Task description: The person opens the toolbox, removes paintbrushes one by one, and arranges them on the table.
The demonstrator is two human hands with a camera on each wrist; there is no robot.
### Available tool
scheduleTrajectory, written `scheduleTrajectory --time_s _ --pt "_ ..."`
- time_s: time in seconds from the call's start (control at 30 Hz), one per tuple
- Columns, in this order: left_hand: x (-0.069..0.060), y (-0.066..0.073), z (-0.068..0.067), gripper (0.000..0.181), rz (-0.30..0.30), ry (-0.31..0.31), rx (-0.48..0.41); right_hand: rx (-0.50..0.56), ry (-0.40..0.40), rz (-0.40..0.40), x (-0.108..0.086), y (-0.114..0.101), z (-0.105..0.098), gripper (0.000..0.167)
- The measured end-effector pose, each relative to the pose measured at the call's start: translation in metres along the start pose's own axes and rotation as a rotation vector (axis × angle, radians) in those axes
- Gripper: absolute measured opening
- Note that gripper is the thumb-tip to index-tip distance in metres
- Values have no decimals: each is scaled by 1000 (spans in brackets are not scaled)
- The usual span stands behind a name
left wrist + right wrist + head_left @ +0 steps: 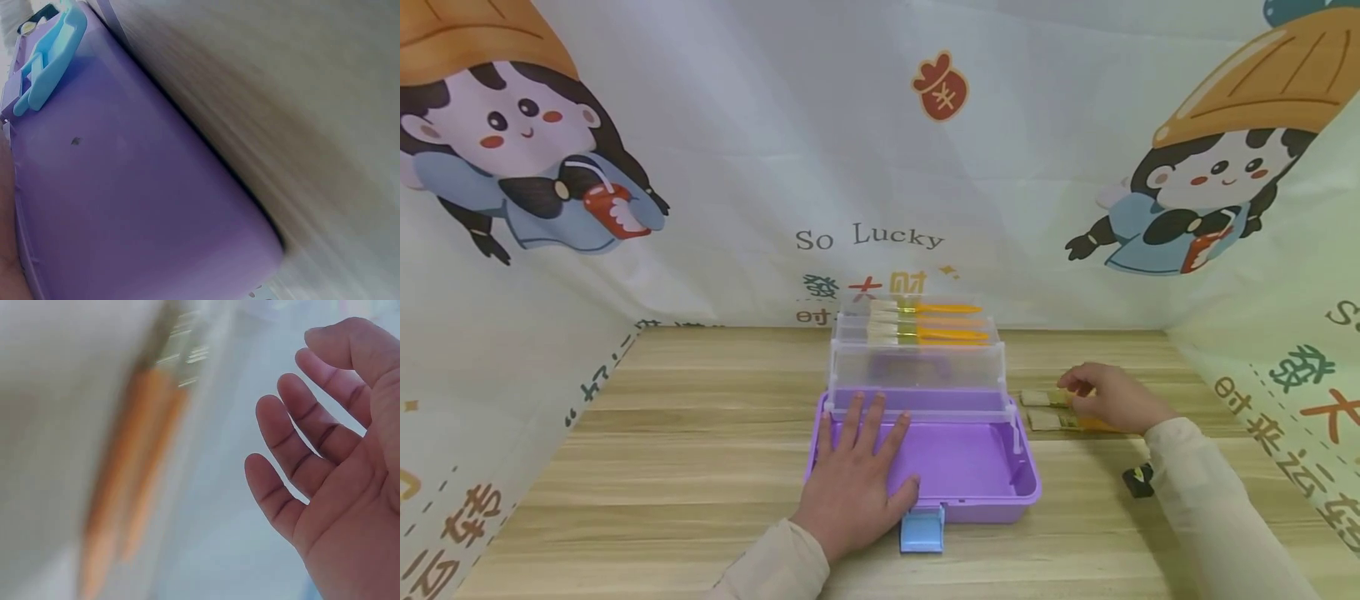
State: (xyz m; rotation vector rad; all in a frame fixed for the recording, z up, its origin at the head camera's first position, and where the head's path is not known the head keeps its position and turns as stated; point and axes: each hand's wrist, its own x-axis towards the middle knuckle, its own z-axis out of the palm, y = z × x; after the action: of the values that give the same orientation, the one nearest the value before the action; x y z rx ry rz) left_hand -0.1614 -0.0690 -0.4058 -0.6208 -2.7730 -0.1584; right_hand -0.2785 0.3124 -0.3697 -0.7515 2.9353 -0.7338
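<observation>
Paintbrushes (1042,419), right of centre: probably light, stiff orange handles (1101,424), soft bristles; take mid-handle. My right grip (1112,402) is over them, loose, empty; left grip (855,487) spreads on purple box (988,511), lower centre. Raised clear trays (970,367), centre, could obstruct; black object (1138,481) lower right.

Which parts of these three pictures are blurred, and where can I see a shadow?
Head view: the purple box looks fairly sharp, and a soft shadow falls on the wooden table beside the right sleeve; left wrist view: the wood grain is smeared; right wrist view: the orange brush handles are strongly blurred, while the right hand is much clearer.
</observation>
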Motion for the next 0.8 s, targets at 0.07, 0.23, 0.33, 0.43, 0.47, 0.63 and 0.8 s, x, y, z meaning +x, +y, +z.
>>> scheduleTrajectory --time_s 0.07,0.23,0.33,0.43,0.47,0.63,0.8 --pt "0 0 0 72 1 0 1 -9 49 -22 5 -13 -7 21" --pt "0 0 0 71 -1 2 11 2 112 -79 21 -48 -18 20" --pt "0 0 0 71 -2 2 4 41 122 -96 32 -66 -23 22" --pt "0 0 0 72 -5 -1 -2 85 115 -107 43 -82 -28 24" --pt "0 0 0 72 -5 -3 1 100 107 -106 46 -87 -29 26" --pt "1 0 1 71 0 0 3 138 38 -102 62 -107 -26 31" --pt "0 -1 3 71 11 21 9 155 33 -129 75 -124 -14 32"
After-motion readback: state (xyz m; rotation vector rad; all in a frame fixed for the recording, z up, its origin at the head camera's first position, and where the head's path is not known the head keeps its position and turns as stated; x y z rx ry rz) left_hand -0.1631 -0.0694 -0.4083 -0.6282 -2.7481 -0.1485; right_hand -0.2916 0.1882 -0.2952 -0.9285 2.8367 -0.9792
